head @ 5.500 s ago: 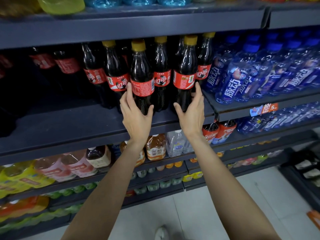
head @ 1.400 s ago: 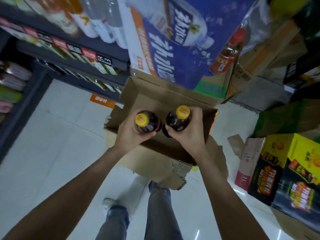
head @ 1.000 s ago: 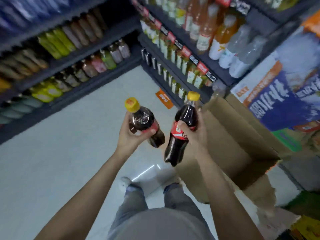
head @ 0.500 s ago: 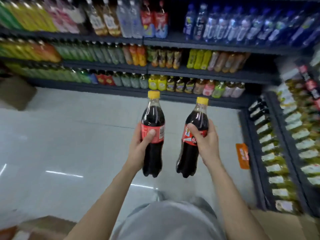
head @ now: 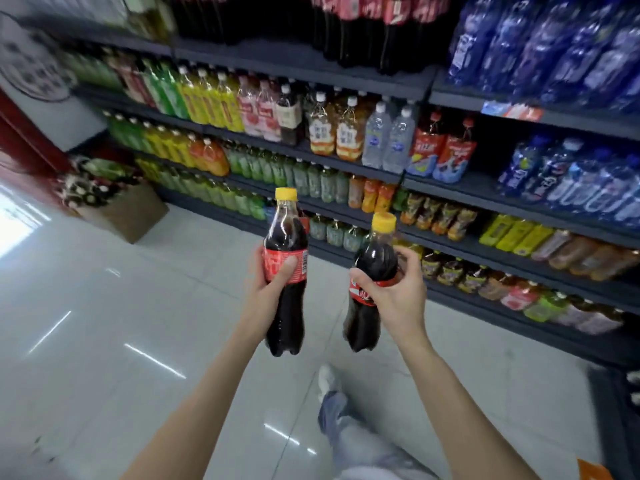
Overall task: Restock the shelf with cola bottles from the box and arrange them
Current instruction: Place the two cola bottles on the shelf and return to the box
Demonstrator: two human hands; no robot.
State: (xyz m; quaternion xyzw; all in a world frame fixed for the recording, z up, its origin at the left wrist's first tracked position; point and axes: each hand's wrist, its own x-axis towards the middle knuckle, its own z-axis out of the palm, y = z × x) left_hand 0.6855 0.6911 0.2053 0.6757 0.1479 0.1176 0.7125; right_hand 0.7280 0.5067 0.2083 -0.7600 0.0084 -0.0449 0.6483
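Two cola bottles are held in mid-air above the pale tiled floor (head: 104, 323), in front of the drinks shelving (head: 398, 88). The left bottle (head: 285, 271) is carried nearly upright, long axis vertical, yellow cap pointing up and very slightly toward the shelves, base pointing at the floor. The right bottle (head: 370, 282) is tilted, its long axis leaning so that the cap points up and to the right, toward the shelves, while the base swings down and left. Both are seen as clear plastic filled with dark brown liquid, yellow screw caps, red wrap labels at mid-body; a barcode panel is visible on the left label, white lettering on the right. The left hand (head: 268, 292) is wrapped round the left bottle at label height, thumb laid across the label front. The right hand (head: 398, 296) is curled round the right bottle at its shoulder and label, fingers closed over the far side. The bottles are held near each other, not touching. More cola bottles (head: 374, 26) are noted on the top shelf.
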